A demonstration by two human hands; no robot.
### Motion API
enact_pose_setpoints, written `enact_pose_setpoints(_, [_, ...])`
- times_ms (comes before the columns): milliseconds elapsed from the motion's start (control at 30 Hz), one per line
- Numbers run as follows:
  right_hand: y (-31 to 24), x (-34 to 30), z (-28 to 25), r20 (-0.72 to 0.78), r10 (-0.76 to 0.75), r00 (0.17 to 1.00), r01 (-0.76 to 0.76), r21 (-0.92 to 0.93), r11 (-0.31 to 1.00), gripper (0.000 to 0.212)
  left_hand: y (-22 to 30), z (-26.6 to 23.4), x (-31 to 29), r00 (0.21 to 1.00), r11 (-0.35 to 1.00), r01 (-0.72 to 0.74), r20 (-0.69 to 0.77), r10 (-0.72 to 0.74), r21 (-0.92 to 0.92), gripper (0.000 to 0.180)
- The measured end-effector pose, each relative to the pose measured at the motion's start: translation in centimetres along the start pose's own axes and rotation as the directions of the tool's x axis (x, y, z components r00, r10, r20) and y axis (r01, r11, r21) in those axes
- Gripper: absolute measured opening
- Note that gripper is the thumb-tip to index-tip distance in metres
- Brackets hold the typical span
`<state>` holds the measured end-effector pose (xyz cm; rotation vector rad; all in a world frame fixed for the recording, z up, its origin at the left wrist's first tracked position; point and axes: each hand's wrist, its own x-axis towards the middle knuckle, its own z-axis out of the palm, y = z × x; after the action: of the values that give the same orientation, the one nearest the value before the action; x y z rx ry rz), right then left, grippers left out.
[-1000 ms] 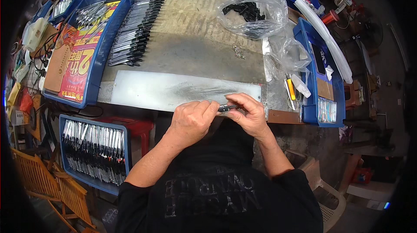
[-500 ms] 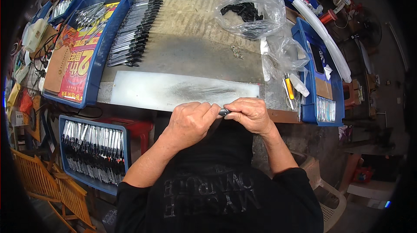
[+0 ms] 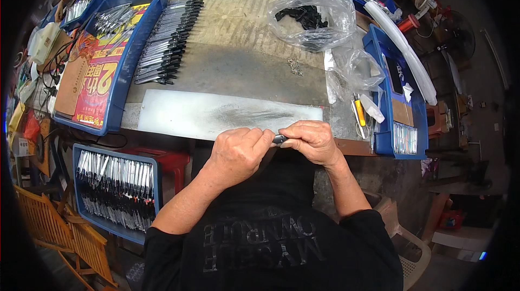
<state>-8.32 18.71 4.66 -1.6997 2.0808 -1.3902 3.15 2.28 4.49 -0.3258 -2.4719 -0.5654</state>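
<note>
Close to the near edge of the table, my left hand (image 3: 237,153) is closed in a fist and my right hand (image 3: 313,141) pinches with thumb and fingers. Between them shows the short dark end of a pen (image 3: 279,139), gripped from both sides; most of it is hidden by my fingers. Just beyond my hands lies a white board (image 3: 184,115) with grey smudges. A long row of clear pens with black grips (image 3: 162,47) lies to its far left. Small metal bits (image 3: 295,66) are heaped on the table at right.
A plastic bag of black parts (image 3: 303,17) sits at far right. Blue trays (image 3: 116,101) flank the table, and another blue tray of pens (image 3: 157,182) stands low at left. A yellow-handled tool (image 3: 359,112) lies near the right-hand tray (image 3: 385,139).
My hands keep almost the same place and hold on the pen. At the far upper left, another person's arm has come further into view beside a tray.
</note>
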Motion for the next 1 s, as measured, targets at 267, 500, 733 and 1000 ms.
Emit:
enact_pose_setpoints(267, [0.0, -0.3, 0.5, -0.087, 0.046, 0.995, -0.051, -0.048, 0.998, 0.018, 0.0, 0.7, 0.1, 0.997, 0.999, 0.027, -0.072, -0.025, 0.025, 0.019])
enact_pose_setpoints(500, [0.2, -0.3, 0.6, -0.079, 0.068, 0.995, -0.07, -0.017, 0.997, 0.018, -0.2, 0.9, 0.0, 0.998, 0.999, 0.043, -0.046, -0.042, 0.03, 0.019])
enact_pose_setpoints(733, [0.6, -0.3, -0.4, -0.014, 0.221, 0.975, -0.218, 0.097, 0.971, 0.031, -1.1, 1.7, 0.2, 0.995, 0.999, 0.026, -0.094, -0.022, 0.034, 0.017])
enact_pose_setpoints(1000, [5.8, 0.6, -2.8, -0.335, 0.469, 0.817, -0.493, 0.014, 0.87, 0.014, -3.3, 4.0, 0.0, 0.995, 0.994, 0.098, -0.031, -0.097, 0.047, 0.014])
